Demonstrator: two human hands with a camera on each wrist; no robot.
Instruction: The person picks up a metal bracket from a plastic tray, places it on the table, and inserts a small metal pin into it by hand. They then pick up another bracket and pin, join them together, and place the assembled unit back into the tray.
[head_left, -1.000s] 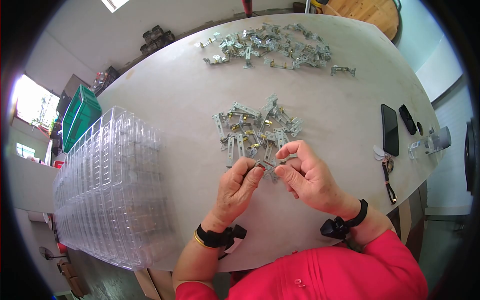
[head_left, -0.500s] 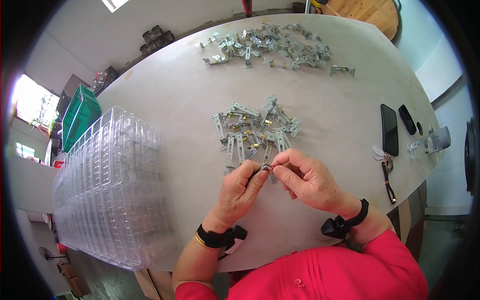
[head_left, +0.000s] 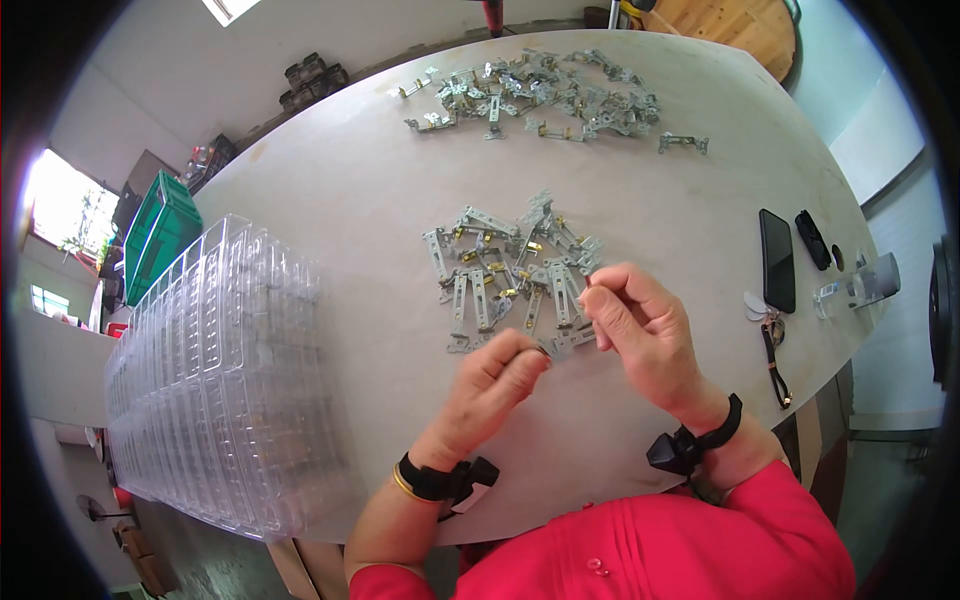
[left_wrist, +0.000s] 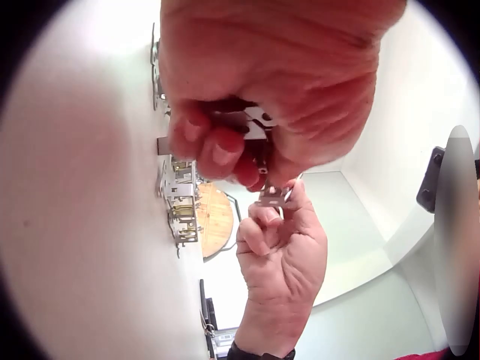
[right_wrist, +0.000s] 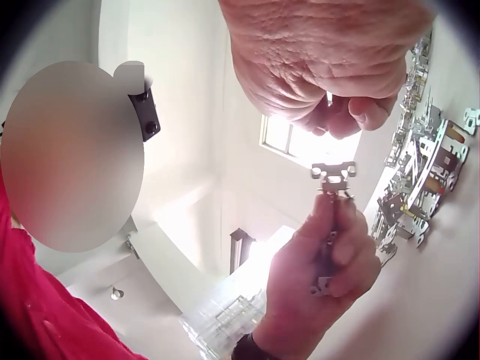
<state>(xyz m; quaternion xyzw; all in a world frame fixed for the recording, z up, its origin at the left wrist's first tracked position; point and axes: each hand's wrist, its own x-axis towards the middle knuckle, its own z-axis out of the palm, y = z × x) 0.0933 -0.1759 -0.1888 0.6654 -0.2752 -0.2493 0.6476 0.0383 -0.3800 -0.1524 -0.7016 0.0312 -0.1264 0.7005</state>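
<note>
Phone: black, flat on the table point(head_left: 380, 300) near its right edge.
Black case point(head_left: 812, 240): beside the phone point(head_left: 777, 260), on the edge side.
Disc point(head_left: 838, 257): small, dark; just beside the case.
Cup point(head_left: 874, 281): clear, at the right edge.
Strap point(head_left: 776, 375): black, nearer the front edge than the phone; pale tags point(head_left: 757, 308) near the phone's end.
Trays point(head_left: 225, 380): clear plastic, stacked along the left edge.
Crate point(head_left: 162, 235): green, beyond the trays.
Wooden top point(head_left: 730, 30): round, beyond the far right corner.

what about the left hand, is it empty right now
No, in the right wrist view the left hand grips a metal bracket that sticks out past its fingertips.
</note>
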